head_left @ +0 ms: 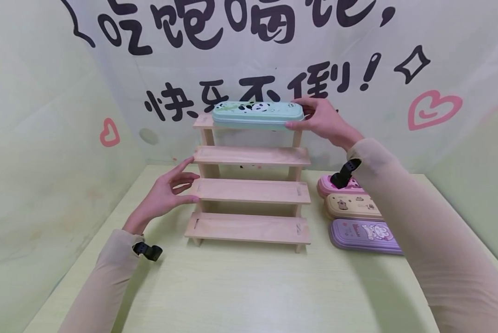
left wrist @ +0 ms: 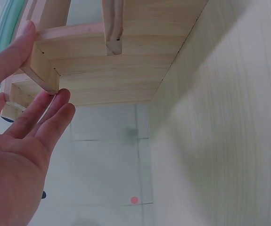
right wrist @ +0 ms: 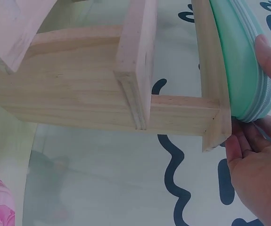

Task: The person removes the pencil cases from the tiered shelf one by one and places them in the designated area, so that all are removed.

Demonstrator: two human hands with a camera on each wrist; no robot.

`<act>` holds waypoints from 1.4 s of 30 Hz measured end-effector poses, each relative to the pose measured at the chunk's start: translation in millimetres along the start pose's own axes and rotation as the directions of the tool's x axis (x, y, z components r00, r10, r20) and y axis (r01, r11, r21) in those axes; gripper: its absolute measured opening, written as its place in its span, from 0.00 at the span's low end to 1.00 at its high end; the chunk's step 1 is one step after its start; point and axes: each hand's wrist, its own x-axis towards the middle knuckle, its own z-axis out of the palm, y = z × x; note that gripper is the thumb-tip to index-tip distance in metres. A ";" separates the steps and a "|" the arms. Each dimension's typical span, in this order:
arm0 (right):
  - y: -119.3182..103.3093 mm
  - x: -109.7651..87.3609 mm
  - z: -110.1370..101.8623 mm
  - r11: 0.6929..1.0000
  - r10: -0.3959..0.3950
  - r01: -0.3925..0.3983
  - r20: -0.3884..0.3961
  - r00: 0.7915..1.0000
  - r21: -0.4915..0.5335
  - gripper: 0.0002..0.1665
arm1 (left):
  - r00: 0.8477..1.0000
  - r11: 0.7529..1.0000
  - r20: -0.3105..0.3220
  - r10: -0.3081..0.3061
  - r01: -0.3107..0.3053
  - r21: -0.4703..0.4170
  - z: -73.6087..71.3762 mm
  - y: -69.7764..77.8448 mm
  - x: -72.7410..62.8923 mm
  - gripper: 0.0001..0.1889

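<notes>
A four-tier stepped wooden shelf [head_left: 251, 190] stands against the back wall. On its top tier lies a mint-green zippered pencil case [head_left: 257, 114] with pandas on its lid. My right hand [head_left: 326, 121] holds the case's right end, thumb at the front and fingers behind; the right wrist view shows the thumb beside the zipper [right wrist: 265, 96] and the other fingers low at the end. At the shelf's left side, my left hand [head_left: 165, 192] spans the end of a middle tier board [left wrist: 43, 70] between thumb and fingers.
Right of the shelf, a pink pencil case [head_left: 326, 185], a tan one [head_left: 349, 206] and a purple one [head_left: 365, 235] lie in a row on the pale table [head_left: 240, 286], partly behind my right sleeve. A cloth backdrop [head_left: 453, 60] with lettering hangs close behind the shelf.
</notes>
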 end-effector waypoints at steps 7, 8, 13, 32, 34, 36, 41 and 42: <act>2.1 -6.5 1.6 0.999 -0.025 0.026 -0.019 0.999 0.021 0.38 | 1.000 1.000 0.003 -0.004 0.004 -0.007 0.2 -0.9 0.2 0.57; 2.0 -7.5 1.9 0.999 -0.027 0.027 -0.022 0.999 0.025 0.38 | 1.000 1.000 0.004 -0.004 0.004 -0.007 0.3 -1.0 0.3 0.57; 1.4 -13.8 2.2 0.999 -0.019 0.020 -0.032 0.999 0.032 0.40 | 1.000 1.000 0.008 -0.001 0.001 -0.015 0.6 -0.7 1.1 0.57; 6.6 -59.0 4.1 0.998 -0.056 0.057 -0.054 0.997 0.015 0.39 | 1.000 1.000 0.001 -0.010 0.010 0.012 -0.3 -0.4 0.5 0.57; 8.0 -65.4 4.8 0.998 -0.054 0.055 -0.053 0.997 0.017 0.40 | 1.000 1.000 0.000 -0.013 0.013 0.016 -0.3 -0.1 0.0 0.57; 9.9 -71.4 5.6 0.998 -0.057 0.058 -0.058 0.997 0.029 0.41 | 1.000 1.000 -0.001 -0.017 0.017 0.020 -0.2 0.3 -0.4 0.57; 15.6 -85.3 6.9 0.995 -0.095 0.097 -0.076 0.993 0.025 0.40 | 1.000 0.999 -0.003 -0.022 0.022 0.029 0.3 0.4 -0.5 0.57; 16.7 -88.1 7.2 0.994 -0.104 0.106 -0.079 0.991 0.021 0.39 | 1.000 0.999 -0.003 -0.022 0.022 0.030 0.3 0.3 -0.4 0.57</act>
